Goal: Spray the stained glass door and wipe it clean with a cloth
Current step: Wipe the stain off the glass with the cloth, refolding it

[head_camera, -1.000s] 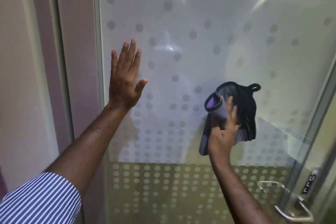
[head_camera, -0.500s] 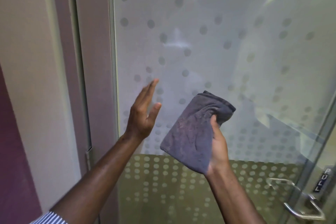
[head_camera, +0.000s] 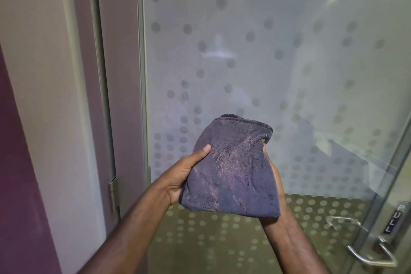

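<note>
Item: purple-grey cloth (head_camera: 231,169), bunched, held before the dotted glass door (head_camera: 289,69). My left hand (head_camera: 182,173) grips its nine o'clock edge; my right hand (head_camera: 274,176) grips its three o'clock edge. Door handle (head_camera: 373,253) at five o'clock.

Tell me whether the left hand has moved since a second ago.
Yes. The left hand has left the glass door, dropping down and rightward from beside the door's left edge to hold the cloth.

I see a fuzzy, matt grey microfibre cloth (head_camera: 231,169) against a glossy glass door (head_camera: 289,78) with a frosted dot film, plus a polished metal door handle (head_camera: 369,256)
</note>
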`<action>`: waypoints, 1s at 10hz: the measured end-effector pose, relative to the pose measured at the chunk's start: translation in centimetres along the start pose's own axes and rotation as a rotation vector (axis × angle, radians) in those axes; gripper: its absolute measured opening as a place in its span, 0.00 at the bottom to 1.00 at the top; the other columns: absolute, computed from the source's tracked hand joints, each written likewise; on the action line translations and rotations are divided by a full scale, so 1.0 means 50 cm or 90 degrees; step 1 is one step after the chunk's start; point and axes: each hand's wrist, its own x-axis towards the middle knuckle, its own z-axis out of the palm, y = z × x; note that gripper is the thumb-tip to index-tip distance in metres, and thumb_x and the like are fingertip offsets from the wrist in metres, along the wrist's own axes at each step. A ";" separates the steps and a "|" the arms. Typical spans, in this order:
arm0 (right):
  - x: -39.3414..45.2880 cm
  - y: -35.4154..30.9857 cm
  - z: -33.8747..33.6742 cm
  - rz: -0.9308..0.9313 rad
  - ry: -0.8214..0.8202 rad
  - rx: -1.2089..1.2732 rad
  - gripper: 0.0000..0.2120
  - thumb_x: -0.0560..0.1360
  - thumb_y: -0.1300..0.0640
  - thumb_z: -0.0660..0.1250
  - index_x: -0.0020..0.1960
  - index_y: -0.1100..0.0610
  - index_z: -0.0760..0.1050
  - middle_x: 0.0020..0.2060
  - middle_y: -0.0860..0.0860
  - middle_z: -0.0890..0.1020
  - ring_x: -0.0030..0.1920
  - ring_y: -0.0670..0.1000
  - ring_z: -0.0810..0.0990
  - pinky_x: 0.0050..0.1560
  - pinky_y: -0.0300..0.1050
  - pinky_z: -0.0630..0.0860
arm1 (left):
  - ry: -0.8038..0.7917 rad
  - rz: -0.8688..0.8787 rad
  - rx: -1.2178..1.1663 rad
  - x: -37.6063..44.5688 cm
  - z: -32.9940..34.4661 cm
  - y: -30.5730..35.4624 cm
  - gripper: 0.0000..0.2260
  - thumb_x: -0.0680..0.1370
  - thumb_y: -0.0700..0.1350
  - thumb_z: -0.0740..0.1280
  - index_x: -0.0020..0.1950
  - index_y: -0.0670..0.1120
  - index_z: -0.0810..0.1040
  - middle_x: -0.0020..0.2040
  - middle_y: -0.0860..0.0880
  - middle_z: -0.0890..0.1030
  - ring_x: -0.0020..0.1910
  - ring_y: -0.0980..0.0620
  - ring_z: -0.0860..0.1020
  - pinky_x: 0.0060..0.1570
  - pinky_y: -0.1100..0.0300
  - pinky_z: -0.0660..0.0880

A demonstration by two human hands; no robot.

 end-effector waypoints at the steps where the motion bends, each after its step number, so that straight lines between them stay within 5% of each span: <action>1: 0.017 -0.054 0.106 0.015 -0.157 -0.027 0.34 0.83 0.40 0.53 0.39 0.61 0.87 0.42 0.60 0.87 0.37 0.54 0.88 0.41 0.45 0.81 | 0.081 0.105 0.035 0.007 -0.007 -0.002 0.17 0.72 0.48 0.73 0.54 0.38 0.83 0.47 0.40 0.87 0.43 0.47 0.86 0.42 0.56 0.84; 2: 0.035 -0.060 0.094 0.050 -0.100 -0.086 0.32 0.79 0.34 0.56 0.61 0.59 0.82 0.58 0.62 0.85 0.49 0.59 0.88 0.51 0.54 0.82 | 0.162 0.175 0.024 0.009 -0.002 -0.010 0.15 0.72 0.43 0.75 0.54 0.36 0.83 0.49 0.37 0.86 0.43 0.45 0.86 0.43 0.55 0.84; 3: 0.033 -0.057 0.055 0.040 -0.088 -0.186 0.30 0.80 0.34 0.58 0.65 0.58 0.80 0.59 0.60 0.85 0.57 0.59 0.86 0.51 0.55 0.84 | 0.214 0.212 0.011 0.005 -0.006 -0.011 0.13 0.74 0.40 0.75 0.55 0.35 0.83 0.51 0.37 0.87 0.46 0.42 0.86 0.45 0.54 0.84; 4: 0.025 -0.063 0.036 -0.042 -0.087 -0.402 0.22 0.76 0.43 0.68 0.59 0.59 0.83 0.53 0.56 0.88 0.52 0.53 0.87 0.53 0.49 0.81 | 0.232 0.233 0.010 -0.001 -0.009 -0.010 0.12 0.75 0.39 0.75 0.55 0.35 0.83 0.50 0.38 0.87 0.47 0.43 0.86 0.44 0.55 0.84; 6: -0.001 -0.101 0.010 -0.097 -0.061 -0.474 0.09 0.77 0.63 0.70 0.54 0.67 0.83 0.42 0.57 0.88 0.38 0.50 0.85 0.38 0.40 0.81 | 0.227 0.220 0.035 -0.020 0.000 -0.006 0.09 0.75 0.39 0.75 0.51 0.35 0.84 0.48 0.38 0.87 0.44 0.44 0.86 0.46 0.56 0.84; 8: -0.023 -0.125 -0.012 -0.117 -0.058 -0.468 0.08 0.79 0.61 0.69 0.55 0.61 0.84 0.44 0.54 0.86 0.43 0.51 0.82 0.42 0.43 0.77 | 0.256 0.202 0.027 -0.029 0.048 -0.023 0.09 0.75 0.41 0.75 0.49 0.35 0.84 0.44 0.39 0.87 0.40 0.46 0.85 0.43 0.57 0.82; 10: -0.045 -0.154 -0.026 -0.112 -0.102 -0.476 0.10 0.77 0.59 0.71 0.56 0.61 0.84 0.47 0.55 0.87 0.46 0.53 0.83 0.47 0.46 0.77 | 0.131 0.085 -0.009 -0.082 0.059 -0.001 0.09 0.74 0.40 0.75 0.51 0.38 0.83 0.44 0.41 0.86 0.39 0.48 0.85 0.42 0.56 0.84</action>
